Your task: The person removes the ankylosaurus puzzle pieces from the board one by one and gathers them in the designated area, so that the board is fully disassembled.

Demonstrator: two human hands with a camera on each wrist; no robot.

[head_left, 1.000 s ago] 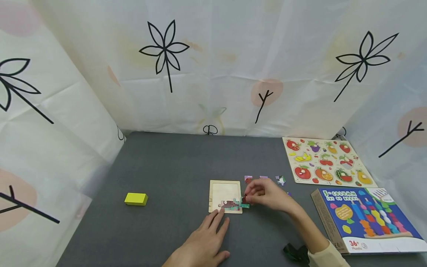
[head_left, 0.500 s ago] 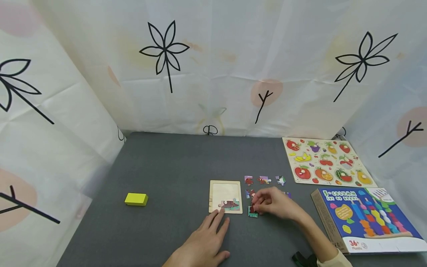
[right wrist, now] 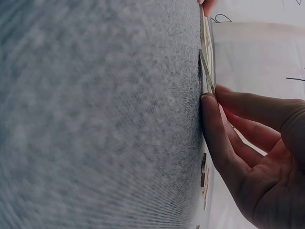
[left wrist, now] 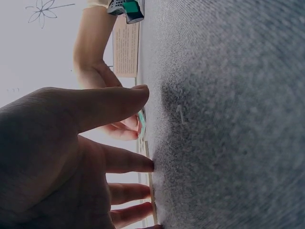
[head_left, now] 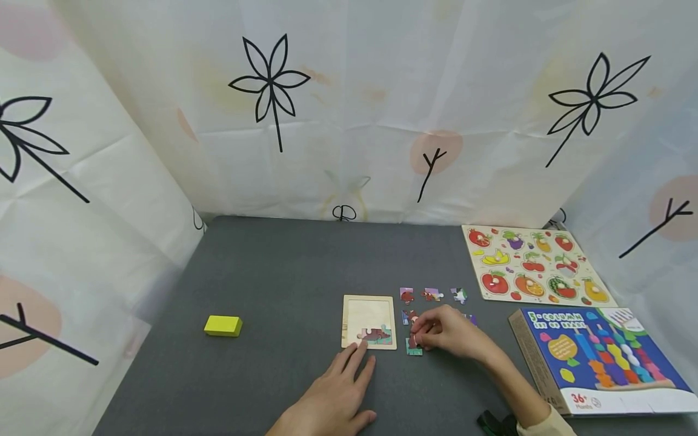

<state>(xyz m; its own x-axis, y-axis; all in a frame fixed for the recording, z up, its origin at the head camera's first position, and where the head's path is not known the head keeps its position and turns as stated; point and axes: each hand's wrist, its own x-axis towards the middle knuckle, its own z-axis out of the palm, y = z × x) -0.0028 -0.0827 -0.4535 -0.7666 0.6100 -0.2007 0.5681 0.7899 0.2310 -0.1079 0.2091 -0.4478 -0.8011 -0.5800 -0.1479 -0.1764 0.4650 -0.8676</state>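
Observation:
A small square wooden puzzle tray [head_left: 366,310] lies on the table, with joined puzzle pieces [head_left: 375,335] in its lower right corner. My left hand [head_left: 335,387] touches the tray's near edge with outstretched fingers; in the left wrist view its thumb [left wrist: 114,106] stands apart from them. To the right of the tray, my right hand [head_left: 451,332] pinches a teal-and-brown puzzle piece [head_left: 414,350] by one side. The right wrist view shows this piece [right wrist: 207,69] edge-on and tilted, held between thumb and finger close to the tabletop.
Loose puzzle pieces lie beyond my right hand, among them a purple-brown piece [head_left: 406,295] and a white-green one [head_left: 458,295]. A fruit board [head_left: 537,263] and a blue toy box [head_left: 605,357] are at the right. A yellow block [head_left: 223,326] sits left on the grey table [head_left: 262,266].
My right hand has drawn the pinched puzzle piece rightward, away from the tray's right edge, uncovering loose pieces behind it. Over the last half second it barely moves. My left hand stays in place.

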